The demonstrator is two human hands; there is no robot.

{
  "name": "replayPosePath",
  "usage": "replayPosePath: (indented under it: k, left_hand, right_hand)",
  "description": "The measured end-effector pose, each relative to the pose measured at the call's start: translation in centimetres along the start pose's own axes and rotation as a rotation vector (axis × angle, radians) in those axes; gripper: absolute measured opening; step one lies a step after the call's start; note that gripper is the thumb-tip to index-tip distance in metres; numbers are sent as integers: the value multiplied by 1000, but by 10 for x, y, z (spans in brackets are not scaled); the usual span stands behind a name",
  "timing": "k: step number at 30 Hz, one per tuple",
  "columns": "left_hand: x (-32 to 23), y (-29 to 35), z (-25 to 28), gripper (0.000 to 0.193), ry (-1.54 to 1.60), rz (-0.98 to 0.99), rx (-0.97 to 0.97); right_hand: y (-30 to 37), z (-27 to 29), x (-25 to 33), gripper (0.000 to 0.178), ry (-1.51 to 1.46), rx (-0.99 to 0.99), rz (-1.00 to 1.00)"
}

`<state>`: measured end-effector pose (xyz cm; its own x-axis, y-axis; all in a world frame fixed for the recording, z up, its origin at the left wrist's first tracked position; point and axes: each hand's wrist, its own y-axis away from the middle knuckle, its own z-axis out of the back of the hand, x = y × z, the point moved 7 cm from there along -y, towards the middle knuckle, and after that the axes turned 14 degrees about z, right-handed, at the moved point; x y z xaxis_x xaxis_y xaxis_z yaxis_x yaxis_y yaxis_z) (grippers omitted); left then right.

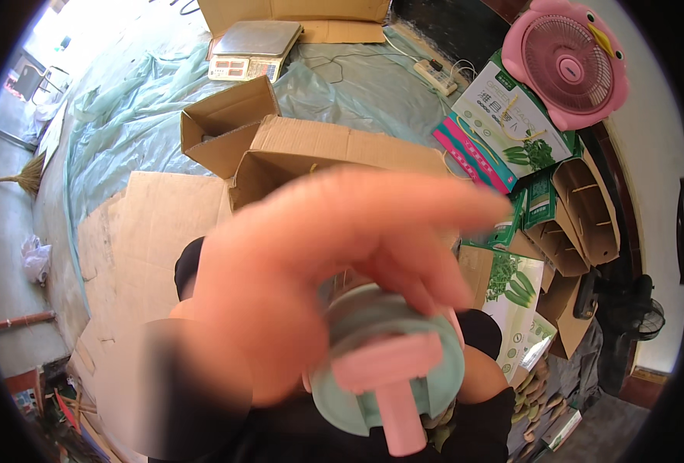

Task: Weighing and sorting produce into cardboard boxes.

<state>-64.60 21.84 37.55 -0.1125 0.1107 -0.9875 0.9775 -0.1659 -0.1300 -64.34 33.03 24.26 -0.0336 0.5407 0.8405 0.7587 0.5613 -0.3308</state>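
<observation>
A drinking cup stands close in front of me, seen from above, with a pale green lid and a pink flip-up spout. My left hand, blurred by motion, arches over the far side of the lid. Its fingers are apart and reach to the right, with nothing visible between them. From the lower right my right hand, in a black sleeve, comes to the cup's side and appears to hold it. The lid hides most of its fingers and the cup's body.
Open cardboard boxes stand ahead, beside flat cardboard and green plastic sheeting. A digital scale sits farther back. To the right are printed cartons, a pink fan, a power strip and a black fan.
</observation>
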Motion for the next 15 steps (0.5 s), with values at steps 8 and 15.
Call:
replayPosePath:
  k: [8, 15]
  left_hand:
    - [25, -13, 3, 49, 156, 241, 74]
    - [13, -15, 3, 40, -314, 73, 155]
  right_hand:
    - [0, 2, -12, 86, -28, -151, -288]
    - [6, 6, -12, 87, 461, 156, -16]
